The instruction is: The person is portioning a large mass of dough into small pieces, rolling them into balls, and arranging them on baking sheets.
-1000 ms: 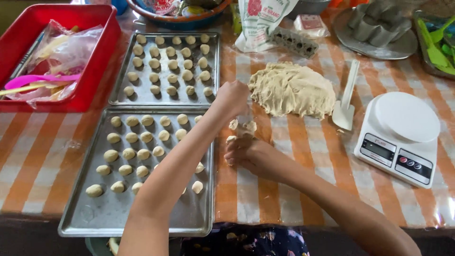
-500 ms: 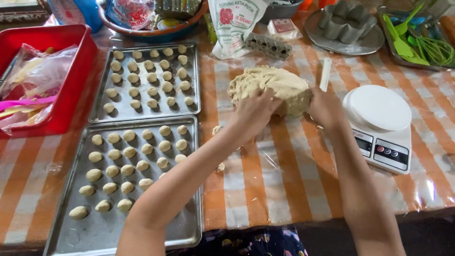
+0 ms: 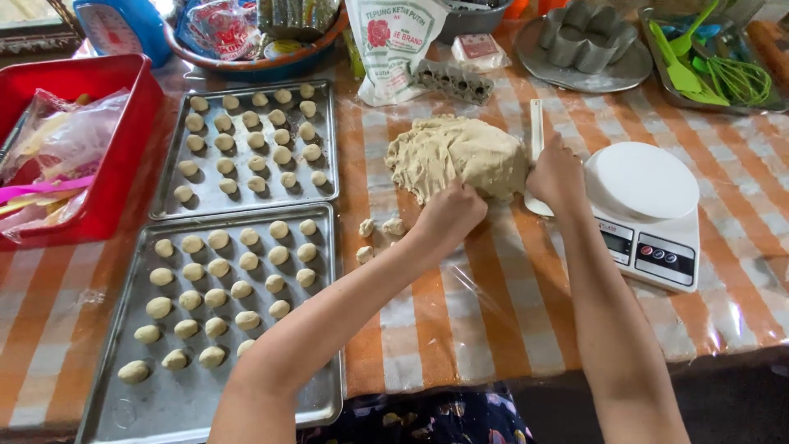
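Left hand [image 3: 450, 215]: fingers curled shut on the near edge of the dough mound, at its 6 o'clock side, pinching into it.
Right hand [image 3: 557, 174]: rests at the mound's 3 o'clock side, fingers closed around the lower part of a white scraper [image 3: 536, 136]; the grip itself is partly hidden by the back of the hand.
Dough mound [image 3: 457, 156]: a pale, rough lump lying on the tabletop [image 3: 460, 329], centre of the view, on the orange-and-white striped cloth.
Loose dough pieces [image 3: 366, 228]: three small lumps on the cloth at 8 o'clock from the mound, just beside the near tray.
Near tray [image 3: 271, 395]: metal, at 8 o'clock from the left hand, holding rows of small dough balls [image 3: 219, 267]; its near end is bare.
Far tray [image 3: 246, 196]: metal, at 10 o'clock from the mound, filled with rows of dough balls.
Kitchen scale [image 3: 649, 210]: white, round platform, just beside the right hand at 3 o'clock.
Red tub [image 3: 123, 148]: at the 9 o'clock edge, with plastic bags inside.
Flour bag [image 3: 394, 45]: at 12 o'clock behind the mound.
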